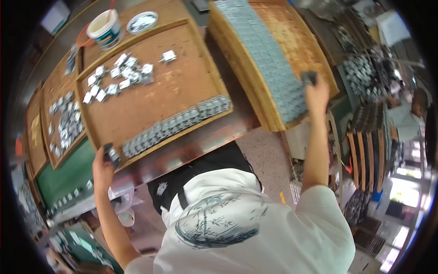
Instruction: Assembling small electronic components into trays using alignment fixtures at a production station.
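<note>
My left hand (103,167) is closed on a small dark grey block-shaped part (111,156) at the near left corner of a shallow wooden tray (182,86). Along that tray's near edge runs a tight row of small grey metal parts (175,124). Farther back in it lies a loose group of silvery metal parts (129,73), with one metal part (168,56) apart. Over on the right, my right hand (317,97) grips another small dark part (309,78) above a wooden-sided tray (248,75). Several rows of grey parts (267,55) fill its left half.
A white bucket (104,34) and a round dish of small pieces (142,23) stand behind the left tray. More loose metal parts (68,121) fill another tray farther left. Stacked trays (369,150) stand at right, near another person (408,116).
</note>
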Tool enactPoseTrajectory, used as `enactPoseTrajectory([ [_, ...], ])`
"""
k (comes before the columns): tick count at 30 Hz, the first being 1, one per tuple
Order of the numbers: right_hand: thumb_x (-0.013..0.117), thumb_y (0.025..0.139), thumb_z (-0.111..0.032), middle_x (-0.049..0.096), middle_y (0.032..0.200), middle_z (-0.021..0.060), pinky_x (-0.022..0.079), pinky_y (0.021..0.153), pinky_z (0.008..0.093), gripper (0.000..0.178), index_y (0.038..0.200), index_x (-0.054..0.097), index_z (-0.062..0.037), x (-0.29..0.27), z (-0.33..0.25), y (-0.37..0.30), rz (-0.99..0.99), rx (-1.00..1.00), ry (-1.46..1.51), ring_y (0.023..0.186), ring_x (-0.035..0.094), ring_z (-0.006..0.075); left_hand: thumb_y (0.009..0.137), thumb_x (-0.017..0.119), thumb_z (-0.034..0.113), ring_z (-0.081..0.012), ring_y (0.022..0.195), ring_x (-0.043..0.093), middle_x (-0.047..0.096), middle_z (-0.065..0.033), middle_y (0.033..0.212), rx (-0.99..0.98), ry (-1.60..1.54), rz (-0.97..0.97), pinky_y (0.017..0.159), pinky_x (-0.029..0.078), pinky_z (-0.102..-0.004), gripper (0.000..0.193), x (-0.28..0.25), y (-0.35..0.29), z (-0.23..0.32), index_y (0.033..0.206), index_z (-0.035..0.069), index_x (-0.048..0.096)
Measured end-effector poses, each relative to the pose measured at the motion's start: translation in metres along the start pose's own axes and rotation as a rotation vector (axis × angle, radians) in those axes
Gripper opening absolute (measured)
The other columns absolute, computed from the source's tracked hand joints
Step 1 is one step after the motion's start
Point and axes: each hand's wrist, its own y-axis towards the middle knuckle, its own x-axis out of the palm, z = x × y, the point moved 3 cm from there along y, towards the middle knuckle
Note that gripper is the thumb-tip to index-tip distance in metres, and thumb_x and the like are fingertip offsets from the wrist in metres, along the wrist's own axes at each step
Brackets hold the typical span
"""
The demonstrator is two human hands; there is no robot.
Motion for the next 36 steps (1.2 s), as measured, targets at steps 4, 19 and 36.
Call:
enactPoseTrajectory([
  [4, 0.057, 0.091, -0.028, 0.068, 0.109, 0.0265, 0.048, 0.093, 0.0428, 0.04, 0.118, 0.067, -0.0006, 0.005, 0.124, 0.023, -0.184, 0.026, -0.165, 0.106, 0.065, 0.0397, 0.074, 0.042, -0.014, -0.0287, 0.106, 0.06, 0.064, -0.0151, 0.113, 0.143, 0.047, -0.197, 0.097, 0.044, -0.0348, 0.056, 0.026, 0.042, 0.053, 0.125, 0.0, 0.06],
  [19, 0.066, 0.093, -0.026, 0.062, 0.094, 0.0042, 0.047, 0.066, 0.031, 0.036, 0.121, 0.064, -0.0036, -0.001, 0.138, 0.048, -0.162, 0.315, 0.478, 0.08, 0.058, 0.0132, 0.085, 0.062, 0.017, -0.0349, 0.082, 0.067, 0.07, -0.0167, 0.095, -0.205, 0.278, 0.395, 0.071, 0.052, -0.0445, 0.034, -0.045, -0.008, -0.029, 0.118, 0.009, 0.065],
  [36, 0.068, 0.088, -0.005, 0.067, 0.099, 0.0077, 0.056, 0.071, 0.0295, 0.032, 0.119, 0.062, 0.0008, 0.081, -0.236, -0.145, -0.896, 0.06, 1.292, 0.085, 0.067, 0.0171, 0.087, 0.068, 0.001, -0.0141, 0.1, 0.064, 0.068, -0.0044, 0.109, -0.039, -1.158, 0.341, 0.088, 0.051, -0.0266, 0.034, -0.005, -0.045, 0.035, 0.121, 0.003, 0.064],
])
